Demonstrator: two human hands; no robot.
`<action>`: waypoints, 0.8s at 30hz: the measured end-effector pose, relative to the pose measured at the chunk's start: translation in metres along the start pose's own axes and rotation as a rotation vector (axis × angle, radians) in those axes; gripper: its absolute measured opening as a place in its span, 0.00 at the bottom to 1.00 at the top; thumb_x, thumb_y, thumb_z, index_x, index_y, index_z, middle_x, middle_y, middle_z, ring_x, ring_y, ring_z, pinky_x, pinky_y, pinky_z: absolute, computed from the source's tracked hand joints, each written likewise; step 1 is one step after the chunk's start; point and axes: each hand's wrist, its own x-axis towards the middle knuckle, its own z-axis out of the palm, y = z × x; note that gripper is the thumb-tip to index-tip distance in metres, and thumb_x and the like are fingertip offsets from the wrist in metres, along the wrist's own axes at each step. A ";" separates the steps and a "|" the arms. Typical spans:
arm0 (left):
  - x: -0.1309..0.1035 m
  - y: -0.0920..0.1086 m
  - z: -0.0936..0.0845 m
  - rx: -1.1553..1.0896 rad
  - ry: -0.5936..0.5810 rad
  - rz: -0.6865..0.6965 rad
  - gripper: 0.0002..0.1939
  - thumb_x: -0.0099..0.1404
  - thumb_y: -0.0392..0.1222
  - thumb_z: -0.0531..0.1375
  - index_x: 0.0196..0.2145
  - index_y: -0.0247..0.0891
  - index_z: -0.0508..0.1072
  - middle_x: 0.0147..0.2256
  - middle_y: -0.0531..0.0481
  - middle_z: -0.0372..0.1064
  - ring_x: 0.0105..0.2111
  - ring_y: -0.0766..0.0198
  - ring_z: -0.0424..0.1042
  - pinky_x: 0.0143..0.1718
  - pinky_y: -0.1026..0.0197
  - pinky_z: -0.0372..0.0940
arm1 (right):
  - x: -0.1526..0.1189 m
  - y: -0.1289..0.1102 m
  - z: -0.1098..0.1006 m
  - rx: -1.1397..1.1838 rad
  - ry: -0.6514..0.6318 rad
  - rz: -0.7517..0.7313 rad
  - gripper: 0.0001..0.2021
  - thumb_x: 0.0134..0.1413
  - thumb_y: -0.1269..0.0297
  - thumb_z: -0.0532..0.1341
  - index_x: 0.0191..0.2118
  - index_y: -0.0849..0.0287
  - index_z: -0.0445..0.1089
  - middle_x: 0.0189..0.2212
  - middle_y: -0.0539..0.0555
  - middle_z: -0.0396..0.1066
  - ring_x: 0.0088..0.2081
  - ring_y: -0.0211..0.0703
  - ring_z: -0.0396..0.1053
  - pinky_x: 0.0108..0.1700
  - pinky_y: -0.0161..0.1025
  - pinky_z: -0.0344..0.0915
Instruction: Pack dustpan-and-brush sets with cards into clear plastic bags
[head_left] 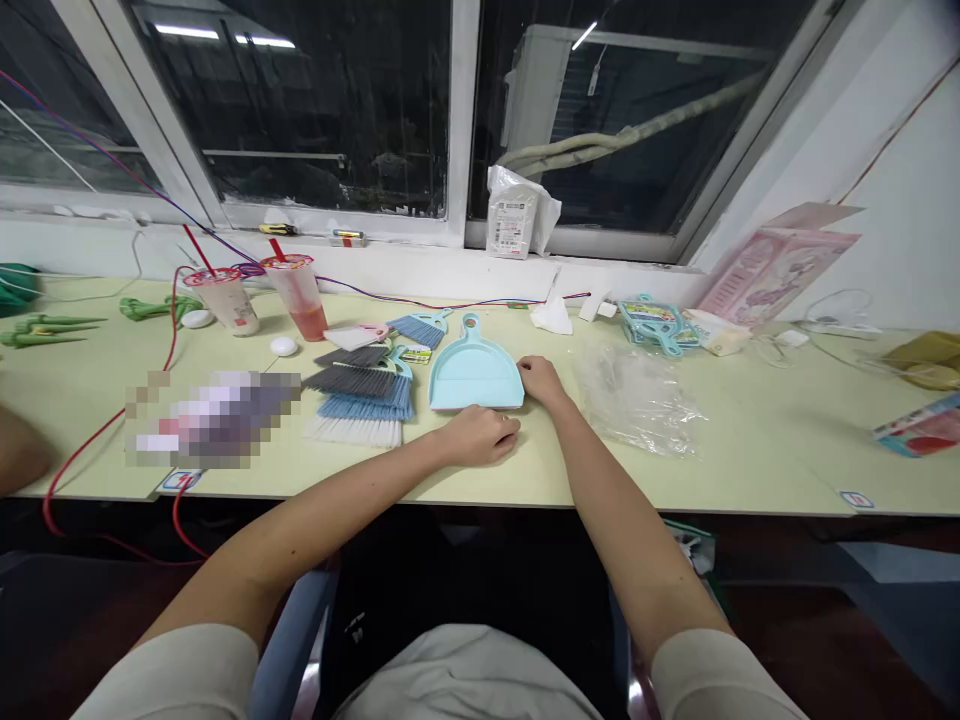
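A light blue dustpan [476, 372] lies flat on the table, its handle pointing towards the window. My left hand [480, 436] rests at its front lip with the fingers curled in, and nothing shows in it. At the pan's right front corner is my right hand [541, 380], also curled closed on the tabletop; whether it touches the rim is hard to tell. Left of the pan lies a fanned pile of small brushes with grey, blue and white bristles [366, 385]. Another blue-bristled brush [418, 328] sits behind them.
Crumpled clear plastic bags [637, 400] lie to the right. Further back are packaged dustpan sets [657, 325] and a pink box [780, 265]. Two drink cups [296, 300] stand at the back left, near a red cable [101, 440]. Another person's arm [21, 450] shows at the left edge.
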 end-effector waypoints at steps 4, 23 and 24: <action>-0.004 -0.007 -0.009 -0.128 0.022 0.009 0.14 0.73 0.40 0.55 0.28 0.41 0.68 0.24 0.51 0.69 0.24 0.62 0.67 0.28 0.58 0.54 | 0.001 0.000 0.001 -0.006 0.010 0.001 0.10 0.54 0.66 0.58 0.29 0.57 0.77 0.34 0.56 0.81 0.34 0.44 0.69 0.36 0.37 0.60; -0.012 -0.082 -0.040 0.202 0.536 -0.752 0.14 0.71 0.39 0.56 0.52 0.34 0.73 0.50 0.33 0.73 0.53 0.43 0.71 0.55 0.45 0.65 | -0.013 -0.038 -0.005 0.271 0.008 -0.229 0.13 0.54 0.53 0.66 0.42 0.55 0.76 0.32 0.49 0.72 0.34 0.43 0.69 0.40 0.40 0.66; -0.013 -0.086 -0.039 0.163 0.500 -0.806 0.14 0.71 0.38 0.56 0.52 0.34 0.72 0.50 0.34 0.73 0.52 0.43 0.72 0.54 0.46 0.66 | -0.014 -0.038 -0.004 0.230 0.015 -0.246 0.11 0.54 0.58 0.66 0.42 0.54 0.75 0.32 0.48 0.71 0.33 0.42 0.68 0.40 0.40 0.66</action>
